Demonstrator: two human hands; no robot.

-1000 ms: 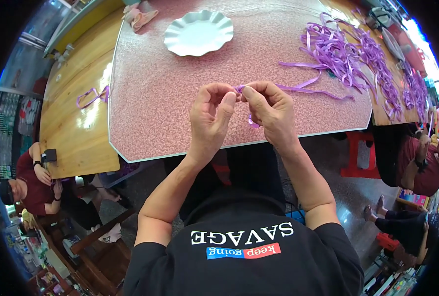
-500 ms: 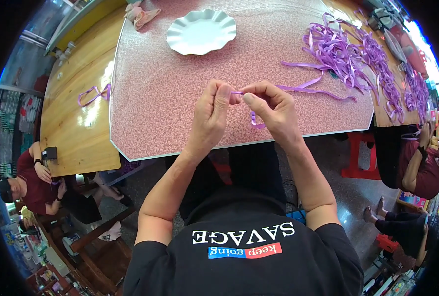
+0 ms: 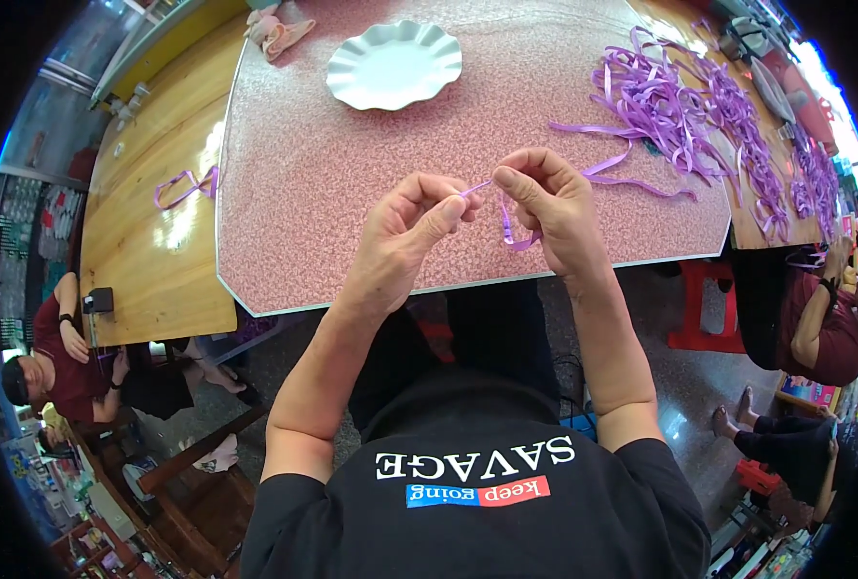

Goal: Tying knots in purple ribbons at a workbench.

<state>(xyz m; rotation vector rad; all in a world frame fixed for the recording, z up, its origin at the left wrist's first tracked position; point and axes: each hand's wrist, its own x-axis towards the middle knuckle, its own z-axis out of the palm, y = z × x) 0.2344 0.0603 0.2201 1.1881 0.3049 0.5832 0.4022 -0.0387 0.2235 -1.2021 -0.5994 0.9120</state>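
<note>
Your left hand (image 3: 405, 232) and right hand (image 3: 556, 207) pinch a narrow glossy purple ribbon (image 3: 479, 187), stretched straight between thumbs and fingers above the pink speckled tabletop (image 3: 299, 193); a tangled heap of flat purple ribbons (image 3: 653, 106) lies to your right, a white scalloped round plate (image 3: 393, 66) beyond your hands

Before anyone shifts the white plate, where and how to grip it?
White plate: probably its near rim, pinched above and below, approached from the picture's lower side. It lies face up, and its wavy rim appears to flare outward.
</note>
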